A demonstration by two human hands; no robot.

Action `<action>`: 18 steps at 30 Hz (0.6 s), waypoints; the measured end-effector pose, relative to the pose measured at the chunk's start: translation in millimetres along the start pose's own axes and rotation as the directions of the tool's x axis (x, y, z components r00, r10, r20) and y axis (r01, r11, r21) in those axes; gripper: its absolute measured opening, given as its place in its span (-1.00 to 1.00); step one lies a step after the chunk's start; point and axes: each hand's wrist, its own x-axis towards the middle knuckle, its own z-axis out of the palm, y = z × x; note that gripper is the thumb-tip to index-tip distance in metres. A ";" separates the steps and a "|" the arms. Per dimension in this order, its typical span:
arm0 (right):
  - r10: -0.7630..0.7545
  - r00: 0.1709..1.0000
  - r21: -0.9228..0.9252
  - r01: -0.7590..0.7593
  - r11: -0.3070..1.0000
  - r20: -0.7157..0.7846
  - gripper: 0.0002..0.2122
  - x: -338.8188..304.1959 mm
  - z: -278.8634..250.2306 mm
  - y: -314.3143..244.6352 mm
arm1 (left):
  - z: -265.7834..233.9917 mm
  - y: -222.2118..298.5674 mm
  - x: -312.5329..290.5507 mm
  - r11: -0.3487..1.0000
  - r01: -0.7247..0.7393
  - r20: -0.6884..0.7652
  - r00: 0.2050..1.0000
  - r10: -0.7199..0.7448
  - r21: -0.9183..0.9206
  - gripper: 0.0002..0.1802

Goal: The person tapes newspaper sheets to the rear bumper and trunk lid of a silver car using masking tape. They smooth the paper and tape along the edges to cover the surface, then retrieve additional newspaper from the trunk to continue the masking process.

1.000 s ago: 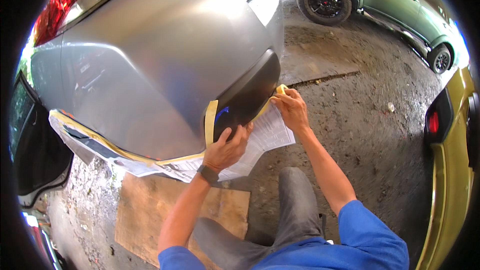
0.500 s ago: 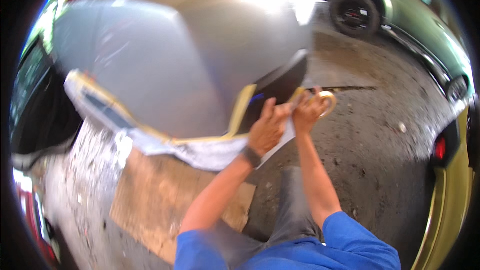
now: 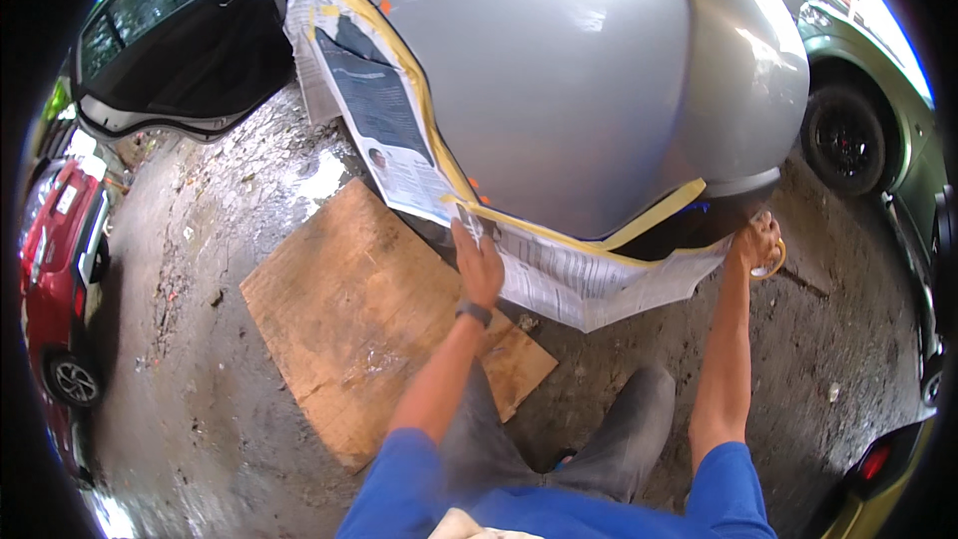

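Note:
A silver car's rear panel fills the top middle, with newspaper stuck along its wheel arch and lower edge by yellow masking tape. My left hand is closed at the left end of a newspaper sheet, close beside the lower corner of the arch. At the sheet's right end, below the dark lower bumper, my right hand grips a roll of masking tape. The sheet hangs between both hands, its lower edge sagging. A loose-ended tape strip slants up across the bumper.
A brown board lies on the wet, dirty ground by my legs. An open car door stands at the upper left. A red car is far left, a green car at the right, and a yellowish vehicle at the lower right.
My hands have moved well apart. The left has gone left along the newspaper; the right stays by its right end with the tape roll. The whole view has turned.

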 end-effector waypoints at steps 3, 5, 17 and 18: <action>-0.301 0.948 -0.085 0.294 0.952 -0.102 -0.63 -14.5 -25.4 25.0 | 16.4 -9.2 41.5 0.953 0.226 0.249 0.953 -0.173 -0.203 -0.39; -0.531 0.837 -0.424 0.435 0.794 -0.136 -0.66 -43.6 -51.4 52.0 | 30.2 -13.3 45.5 0.961 0.107 0.130 0.989 -0.076 -0.254 -0.43; -0.015 0.821 -0.275 0.208 0.939 0.570 -0.57 -265.7 -183.8 166.7 | 16.4 -71.5 69.8 0.979 -0.172 0.155 0.976 0.154 0.110 -0.13; -0.044 0.804 -0.238 0.227 0.944 0.594 -0.57 -266.8 -185.9 165.4 | 17.4 -75.9 66.7 0.941 -0.245 0.151 0.965 0.214 0.233 -0.11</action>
